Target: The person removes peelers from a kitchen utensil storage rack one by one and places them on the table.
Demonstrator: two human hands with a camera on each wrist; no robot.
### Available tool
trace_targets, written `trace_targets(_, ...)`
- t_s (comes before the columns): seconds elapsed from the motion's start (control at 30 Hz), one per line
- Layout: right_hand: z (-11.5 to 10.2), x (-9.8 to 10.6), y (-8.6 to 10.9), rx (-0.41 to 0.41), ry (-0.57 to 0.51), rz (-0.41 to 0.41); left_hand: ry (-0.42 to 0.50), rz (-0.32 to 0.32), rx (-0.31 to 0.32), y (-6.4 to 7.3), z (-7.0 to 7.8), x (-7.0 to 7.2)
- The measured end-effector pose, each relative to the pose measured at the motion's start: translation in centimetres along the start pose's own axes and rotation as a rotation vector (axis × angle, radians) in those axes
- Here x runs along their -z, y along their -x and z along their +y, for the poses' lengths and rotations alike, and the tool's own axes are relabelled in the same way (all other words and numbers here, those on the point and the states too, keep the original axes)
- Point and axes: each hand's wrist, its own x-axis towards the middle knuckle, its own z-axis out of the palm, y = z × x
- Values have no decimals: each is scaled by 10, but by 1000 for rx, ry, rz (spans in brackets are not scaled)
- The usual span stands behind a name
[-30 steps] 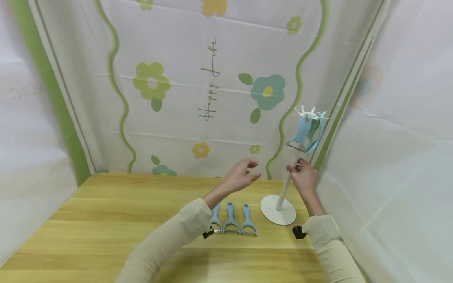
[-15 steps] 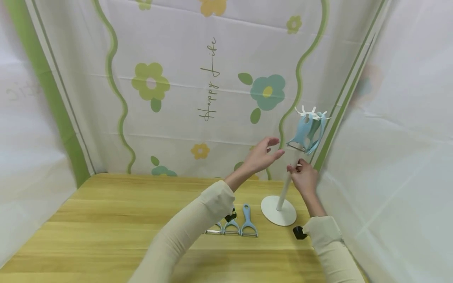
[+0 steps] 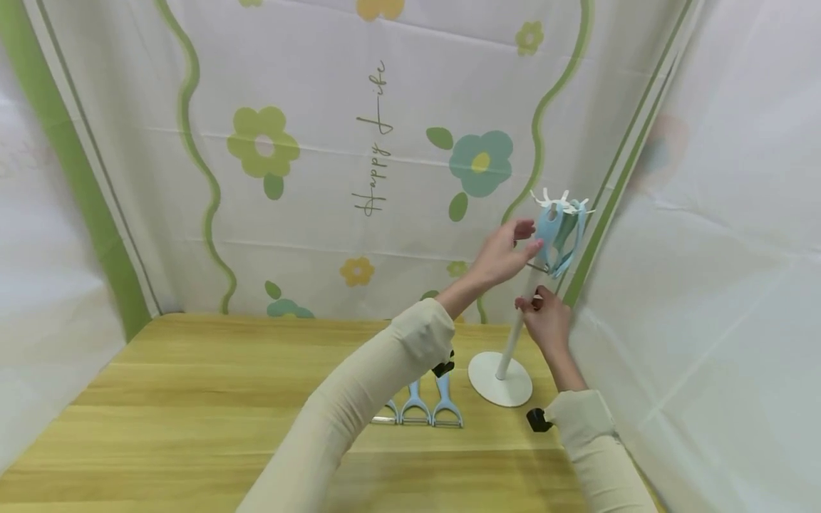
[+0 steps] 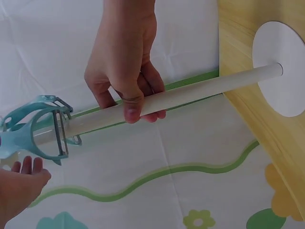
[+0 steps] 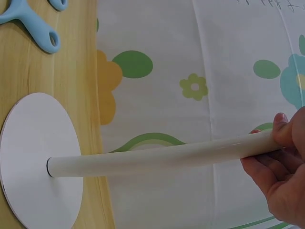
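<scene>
the blue peelers [image 3: 556, 231] hang from the hooks atop the white stand [image 3: 513, 335] at the table's right rear. the left hand [image 3: 503, 253] touches one with relaxed fingers; the right hand [image 3: 545, 317] grips the pole. three peelers [image 3: 420, 410] lie on the table [image 3: 160, 413], apparently not yet hung. curtain walls crowd the stand; open room lies leftward.

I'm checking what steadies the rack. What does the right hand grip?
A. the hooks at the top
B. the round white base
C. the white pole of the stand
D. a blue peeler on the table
C: the right hand curls its fingers and thumb round the white pole partway up, well above the round base and below the hanging blue peelers.
</scene>
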Motion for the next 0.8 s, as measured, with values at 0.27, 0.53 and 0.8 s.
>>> trace_targets(0.27,-2,2,0,-17,-7,-30,87,-68,48,-11,5,-1)
trace_targets(0.53,-3,3,-1,-4,-2,-20,165,-123,43,-12,8,2)
trace_targets(0.8,-3,3,-1,-14,10,-42,193,-132,42,-13,14,6)
